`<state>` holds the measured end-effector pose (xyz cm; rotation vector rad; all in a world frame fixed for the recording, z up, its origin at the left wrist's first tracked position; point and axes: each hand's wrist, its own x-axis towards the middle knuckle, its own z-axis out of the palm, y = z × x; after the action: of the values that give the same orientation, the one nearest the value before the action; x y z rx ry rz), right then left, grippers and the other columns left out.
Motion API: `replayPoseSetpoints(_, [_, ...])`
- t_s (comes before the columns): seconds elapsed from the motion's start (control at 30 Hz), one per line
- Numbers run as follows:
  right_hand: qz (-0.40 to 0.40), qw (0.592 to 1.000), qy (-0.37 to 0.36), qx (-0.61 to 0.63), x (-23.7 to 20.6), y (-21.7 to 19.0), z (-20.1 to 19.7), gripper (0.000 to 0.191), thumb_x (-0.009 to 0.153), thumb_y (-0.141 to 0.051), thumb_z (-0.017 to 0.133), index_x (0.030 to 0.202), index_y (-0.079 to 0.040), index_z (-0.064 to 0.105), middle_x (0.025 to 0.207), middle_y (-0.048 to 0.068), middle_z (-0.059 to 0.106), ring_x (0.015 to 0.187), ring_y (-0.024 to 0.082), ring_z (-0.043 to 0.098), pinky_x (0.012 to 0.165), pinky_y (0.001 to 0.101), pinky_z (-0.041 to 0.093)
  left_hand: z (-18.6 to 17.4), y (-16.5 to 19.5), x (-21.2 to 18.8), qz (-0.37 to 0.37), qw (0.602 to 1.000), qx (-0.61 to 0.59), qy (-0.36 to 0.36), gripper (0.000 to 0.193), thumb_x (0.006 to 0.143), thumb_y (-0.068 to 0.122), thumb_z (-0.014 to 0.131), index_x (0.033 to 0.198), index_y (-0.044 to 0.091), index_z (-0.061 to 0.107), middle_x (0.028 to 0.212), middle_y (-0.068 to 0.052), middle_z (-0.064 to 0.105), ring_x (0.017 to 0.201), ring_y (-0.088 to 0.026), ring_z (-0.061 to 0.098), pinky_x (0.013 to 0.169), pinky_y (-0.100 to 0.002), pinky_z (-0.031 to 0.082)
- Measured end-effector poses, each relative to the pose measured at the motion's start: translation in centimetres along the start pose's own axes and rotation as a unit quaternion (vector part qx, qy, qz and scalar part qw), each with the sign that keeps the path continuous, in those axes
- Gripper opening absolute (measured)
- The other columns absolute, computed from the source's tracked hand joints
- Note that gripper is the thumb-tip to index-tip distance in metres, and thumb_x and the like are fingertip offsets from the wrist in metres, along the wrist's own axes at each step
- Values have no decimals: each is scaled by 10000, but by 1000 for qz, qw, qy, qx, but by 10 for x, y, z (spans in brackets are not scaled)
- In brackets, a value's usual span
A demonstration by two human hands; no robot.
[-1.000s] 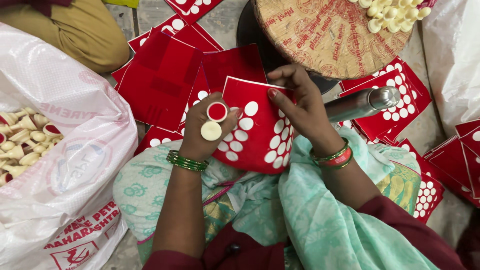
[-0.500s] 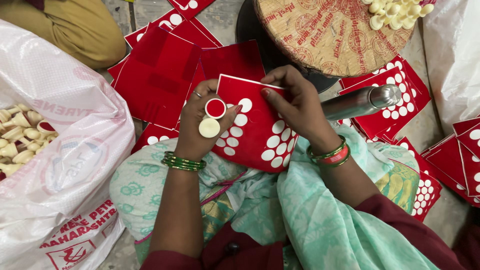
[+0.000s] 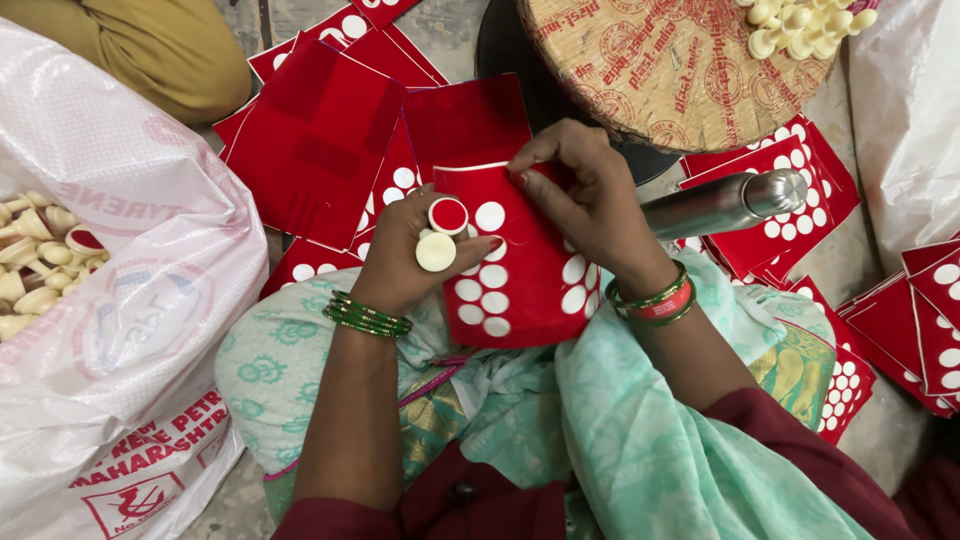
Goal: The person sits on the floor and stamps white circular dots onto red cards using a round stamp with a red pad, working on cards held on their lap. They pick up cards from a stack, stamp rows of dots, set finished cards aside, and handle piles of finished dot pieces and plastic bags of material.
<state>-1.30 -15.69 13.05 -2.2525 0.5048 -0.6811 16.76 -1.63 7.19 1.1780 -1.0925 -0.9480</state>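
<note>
A red velvet sheet (image 3: 525,290) punched with round white holes lies on my lap. My left hand (image 3: 410,262) grips its left edge, and two small cream plastic pieces (image 3: 440,235) sit between its fingers, one topped with a red disc. My right hand (image 3: 585,200) pinches the sheet's upper edge with fingertips bent down onto the red surface. Green bangles ring both wrists.
More red sheets (image 3: 320,150), whole and punched, are scattered on the floor ahead and at right. A steel bottle (image 3: 725,205) lies right of my hand. A round woven tray (image 3: 680,70) holds cream pieces. A white sack (image 3: 120,300) of cream pieces stands at left.
My right hand has shifted slightly left along the sheet's top edge. The left hand and its two pieces stay in the same place.
</note>
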Motion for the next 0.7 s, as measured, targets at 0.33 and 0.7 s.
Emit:
replayPoseSetpoints(0.33, [-33, 992, 25, 116, 4, 13, 14, 159, 936, 123, 662, 1027, -7, 658, 1095, 72, 593, 1080, 191, 596, 1012, 303, 477, 1, -7, -3, -47, 990, -127, 28, 275, 821, 14, 841, 714, 77, 595, 687, 30, 608, 632, -50, 585, 594, -234, 507])
replayPoseSetpoints(0.7, [-41, 988, 115, -90, -2, -32, 15, 333, 916, -88, 863, 1180, -40, 666, 1224, 129, 582, 1198, 247, 604, 1070, 320, 493, -1, -8, 2, -38, 981, -101, 160, 307, 824, -29, 815, 714, 83, 551, 678, 42, 575, 634, -36, 559, 604, -221, 487])
